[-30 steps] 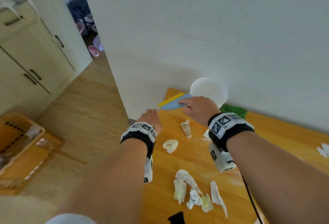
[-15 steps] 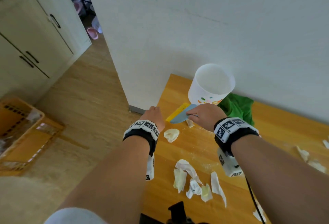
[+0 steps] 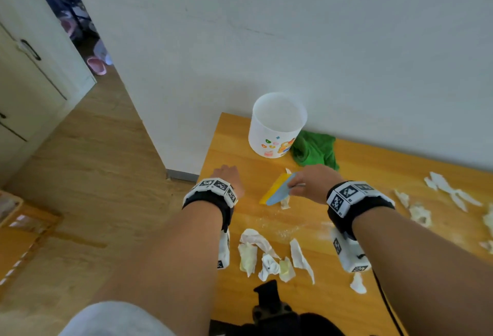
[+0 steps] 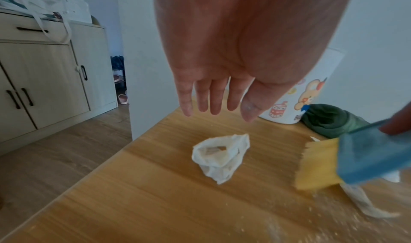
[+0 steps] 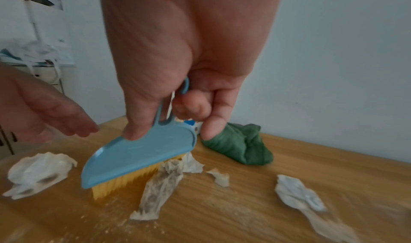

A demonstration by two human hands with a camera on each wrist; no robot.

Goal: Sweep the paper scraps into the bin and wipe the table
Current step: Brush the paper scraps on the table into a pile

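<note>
My right hand (image 3: pixel 296 183) grips the handle of a small blue brush (image 5: pixel 142 151) with yellow bristles (image 5: pixel 115 185). The bristles rest on the wooden table (image 3: pixel 373 175) against a crumpled paper scrap (image 5: pixel 160 190). My left hand (image 4: pixel 213 109) hovers open, fingers straight, above another scrap (image 4: pixel 220 157) near the table's left edge. The white bin (image 3: pixel 277 124) with stickers stands upright at the back left corner. A green cloth (image 3: pixel 314 150) lies bunched beside it against the wall. Several more scraps (image 3: pixel 266 255) lie near the front edge.
More torn scraps (image 3: pixel 440 189) are spread over the table's right side, and fine crumbs (image 3: pixel 285 231) dust the middle. The table's left edge drops to a wooden floor (image 3: pixel 106 162). Cupboards (image 4: pixel 44 81) stand further left. A white wall runs behind the table.
My right hand has carried the brush from beside the bin's rim down toward me, onto the scrap. My left hand stays at the left edge, over the other scrap.
</note>
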